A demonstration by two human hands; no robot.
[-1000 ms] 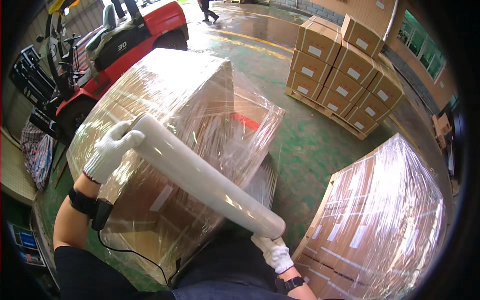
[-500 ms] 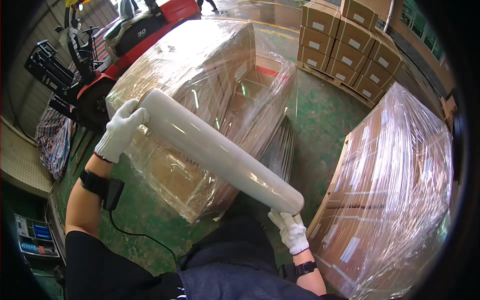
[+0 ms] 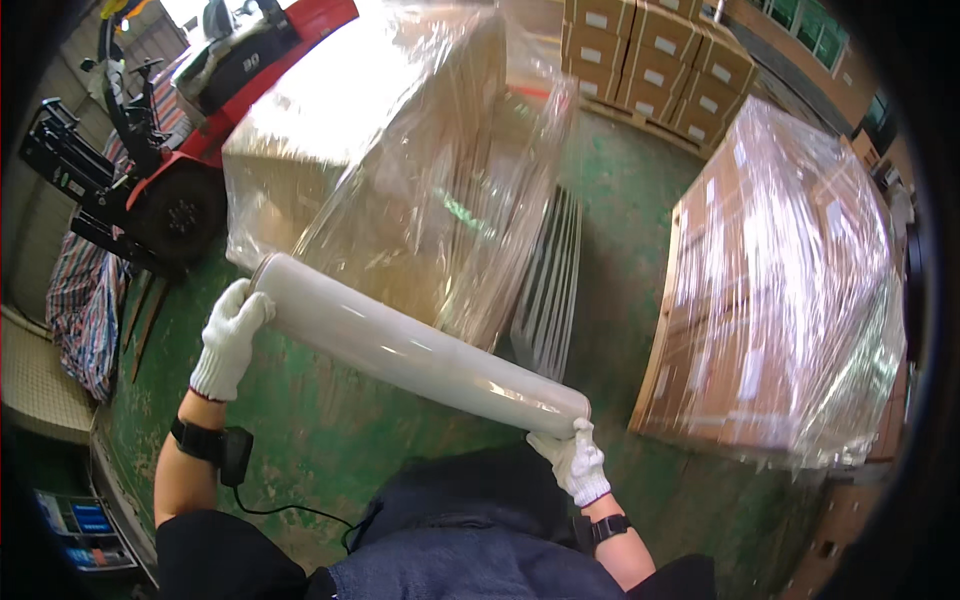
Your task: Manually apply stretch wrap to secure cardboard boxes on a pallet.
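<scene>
A thick roll of clear stretch wrap point(image 3: 420, 350) slants across in front of me, its left end higher and farther off. My left hand point(image 3: 232, 325), in a white knit glove, is closed around the roll's left end. At the lower right end, my right hand point(image 3: 573, 458), gloved the same way, grips the roll's end from below. Beyond the roll stands a large stack of cartons point(image 3: 370, 190) covered in glossy film. Film stretches over the stack's near side, and the roll hides its lower edge.
To the right, a film-wrapped pallet load point(image 3: 760, 290) stands on the green floor point(image 3: 630, 200). Several bare cartons point(image 3: 650, 60) sit on a pallet at the back. A red forklift point(image 3: 180, 170) is at the far left, beside a striped sheet point(image 3: 85, 310). A cable runs from my left forearm.
The view has shifted, and the wrapped stack now sits farther up. The roll lies lower and less steeply, its left end brought down. Both hands keep hold of it.
</scene>
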